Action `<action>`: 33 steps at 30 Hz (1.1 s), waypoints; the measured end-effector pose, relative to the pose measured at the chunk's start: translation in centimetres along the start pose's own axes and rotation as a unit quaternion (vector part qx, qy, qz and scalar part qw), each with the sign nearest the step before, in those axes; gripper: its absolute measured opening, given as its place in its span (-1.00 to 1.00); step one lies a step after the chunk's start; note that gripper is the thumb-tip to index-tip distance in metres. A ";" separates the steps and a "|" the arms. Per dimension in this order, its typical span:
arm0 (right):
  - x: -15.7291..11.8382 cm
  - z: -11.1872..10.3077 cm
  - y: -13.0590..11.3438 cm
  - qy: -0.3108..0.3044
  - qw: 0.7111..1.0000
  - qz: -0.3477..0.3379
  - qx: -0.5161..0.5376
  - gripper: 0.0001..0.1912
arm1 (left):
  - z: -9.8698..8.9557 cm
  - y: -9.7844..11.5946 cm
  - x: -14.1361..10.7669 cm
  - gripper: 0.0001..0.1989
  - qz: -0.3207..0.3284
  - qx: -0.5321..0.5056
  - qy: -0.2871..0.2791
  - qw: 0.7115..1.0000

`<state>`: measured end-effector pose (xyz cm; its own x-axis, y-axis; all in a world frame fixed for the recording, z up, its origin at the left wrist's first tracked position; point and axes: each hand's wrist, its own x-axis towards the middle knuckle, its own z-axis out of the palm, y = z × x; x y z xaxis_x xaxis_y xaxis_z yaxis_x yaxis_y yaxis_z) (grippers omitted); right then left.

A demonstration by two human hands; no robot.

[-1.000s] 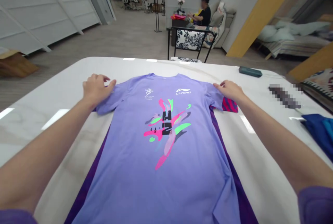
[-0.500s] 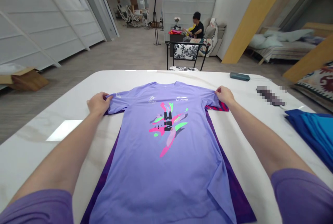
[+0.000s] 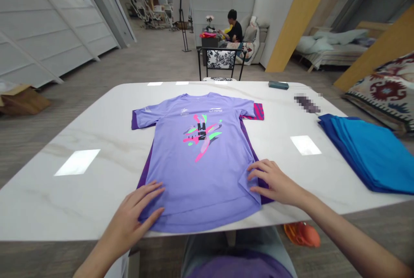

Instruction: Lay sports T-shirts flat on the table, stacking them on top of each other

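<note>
A lavender T-shirt (image 3: 181, 174) with a bright printed design lies front up on the white table, its collar toward the far side. Beneath it, a darker purple and pink garment (image 3: 258, 110) shows at the sleeves and along both sides. My left hand (image 3: 134, 211) rests on the shirt's lower left corner with its fingers spread. On the lower right side, my right hand (image 3: 271, 183) lies on the cloth, fingers apart, beside a small fold in the fabric.
Folded blue garments (image 3: 371, 148) are stacked at the right of the white table (image 3: 64, 209). A dark green case (image 3: 278, 85) and a blurred-out item (image 3: 306, 103) lie at the back right. Beyond stands a patterned chair (image 3: 221, 59); a person (image 3: 235, 30) sits farther off.
Both hands have let go of the sleeves and come down to the shirt's lower sides. The shirt lies closer to the table's near edge, its hem now in view.
</note>
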<state>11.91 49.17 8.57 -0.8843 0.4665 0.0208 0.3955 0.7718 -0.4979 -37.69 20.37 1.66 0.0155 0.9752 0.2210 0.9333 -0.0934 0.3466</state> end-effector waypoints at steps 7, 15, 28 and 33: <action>-0.5 1.7 1.8 0.060 0.998 -0.006 -0.030 -0.34 | 1.6 0.7 -2.6 -0.49 -0.006 0.023 0.047 0.999; -2.3 1.9 3.3 0.114 0.993 -0.036 -0.017 -0.86 | 1.7 1.7 -2.7 -0.69 -0.028 -0.082 0.091 0.992; -10.0 3.8 0.8 0.152 0.988 0.007 -0.019 -0.50 | 1.2 1.2 -3.8 -0.67 -0.086 -0.096 0.136 0.982; -8.9 5.3 -0.6 0.130 0.990 0.017 -0.049 -0.62 | 1.4 0.9 -5.0 -0.71 -0.071 -0.073 0.121 0.987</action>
<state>18.23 42.30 4.12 -0.7809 0.5793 0.2337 0.4578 0.7853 -0.4169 -36.40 15.66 -0.37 -0.2135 0.9059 0.3657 0.8582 -0.0049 0.5133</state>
